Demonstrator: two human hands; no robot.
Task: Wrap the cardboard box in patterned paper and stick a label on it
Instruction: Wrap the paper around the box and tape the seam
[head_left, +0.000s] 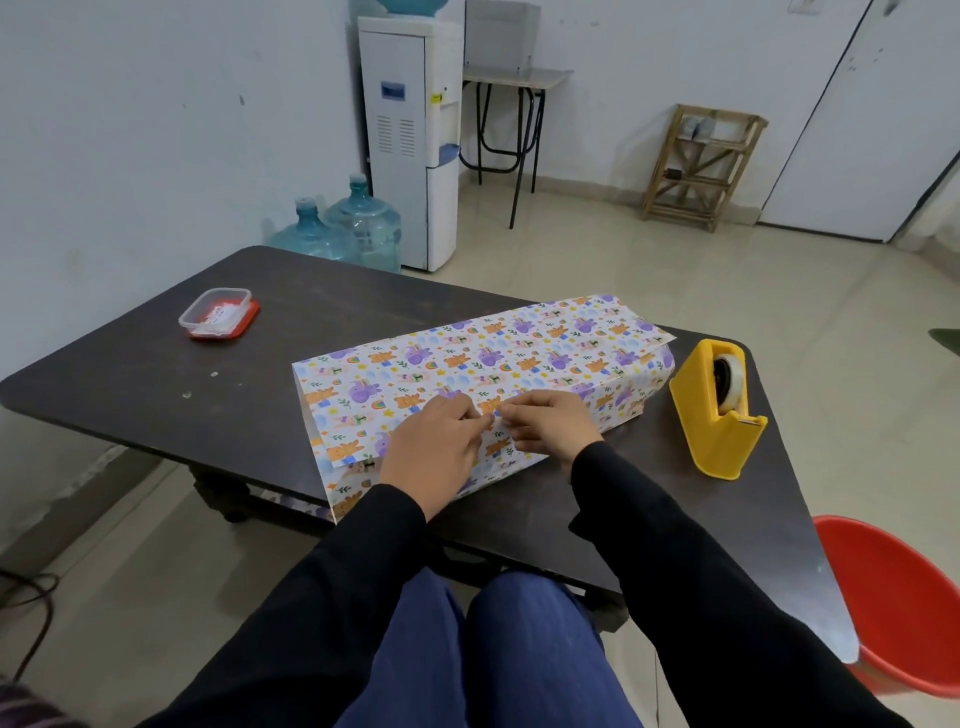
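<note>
Your left hand (434, 447) and right hand (550, 423) meet on the near top edge of the paper (483, 364), fingertips almost touching each other where one sheet edge laps over the other. The fingers of both hands are bent, tips down on the paper. You cannot tell from here whether they pinch the paper or a bit of tape, or only press on it. The paper is folded over the box, which is wholly hidden under it. The parcel lies lengthwise across the middle of the table (156, 374), its left end open and hanging past the near table edge, its right end also open. The dispenser (719, 408) stands just beside that right end, on the table's right corner, apart from your hands. A tub (221, 314) with a red lid sits well apart at the far left of the table. A red bucket (904, 603) stands on the floor at your right.
</note>
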